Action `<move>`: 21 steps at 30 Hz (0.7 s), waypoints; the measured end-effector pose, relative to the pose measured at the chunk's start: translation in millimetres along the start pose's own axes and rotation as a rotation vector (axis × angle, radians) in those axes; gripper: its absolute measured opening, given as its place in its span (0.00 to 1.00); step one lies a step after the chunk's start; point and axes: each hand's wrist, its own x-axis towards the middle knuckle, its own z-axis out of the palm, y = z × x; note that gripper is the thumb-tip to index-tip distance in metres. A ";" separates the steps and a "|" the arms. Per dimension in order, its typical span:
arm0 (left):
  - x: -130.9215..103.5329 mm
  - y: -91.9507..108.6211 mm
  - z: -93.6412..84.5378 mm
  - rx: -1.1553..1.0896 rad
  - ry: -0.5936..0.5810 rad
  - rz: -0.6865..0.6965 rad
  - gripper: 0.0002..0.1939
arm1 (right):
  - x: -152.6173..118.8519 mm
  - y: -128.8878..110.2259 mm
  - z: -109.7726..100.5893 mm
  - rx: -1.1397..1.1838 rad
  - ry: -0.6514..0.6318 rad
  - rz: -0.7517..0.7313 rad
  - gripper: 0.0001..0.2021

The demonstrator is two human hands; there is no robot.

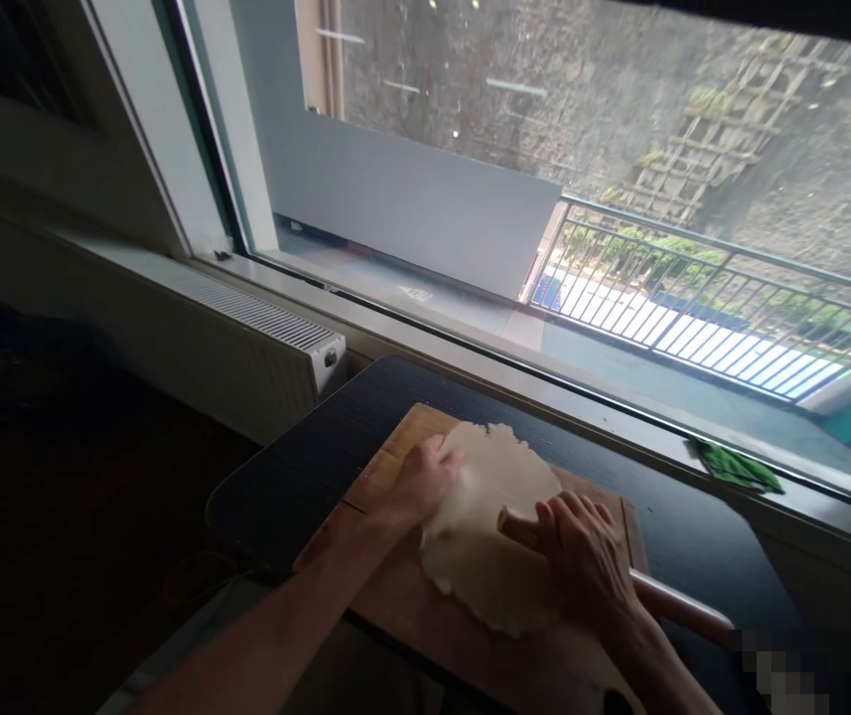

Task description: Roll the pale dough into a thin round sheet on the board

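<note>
A flat sheet of pale dough (496, 516) with ragged edges lies on a wooden board (395, 606). At the dough's upper left edge is my left hand (429, 479), slightly blurred, its fingers bent over the rim; whether they pinch it is hard to see. Over the right part of the dough, my right hand (585, 541) has its fingers wrapped round a wooden rolling pin (682, 604). One end of the pin points over the dough, and the other reaches past the board's right side.
The board rests on a dark table (283, 487) with rounded corners. Behind it run a window sill (544, 392) with a green cloth (738, 467) and, to the left, a white radiator (283, 367). A balcony railing shows through the glass.
</note>
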 end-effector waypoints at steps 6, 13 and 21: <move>-16.6 -20.4 -13.2 0.065 -0.068 0.012 0.10 | 53.7 -13.8 11.8 0.027 0.045 0.173 0.15; -15.0 -21.3 -14.4 0.020 -0.113 -0.046 0.11 | 54.5 -19.9 21.0 0.026 -0.012 0.199 0.17; -16.8 -18.9 -14.7 -0.017 -0.142 -0.039 0.11 | 84.4 -9.7 23.1 -0.008 0.050 0.275 0.17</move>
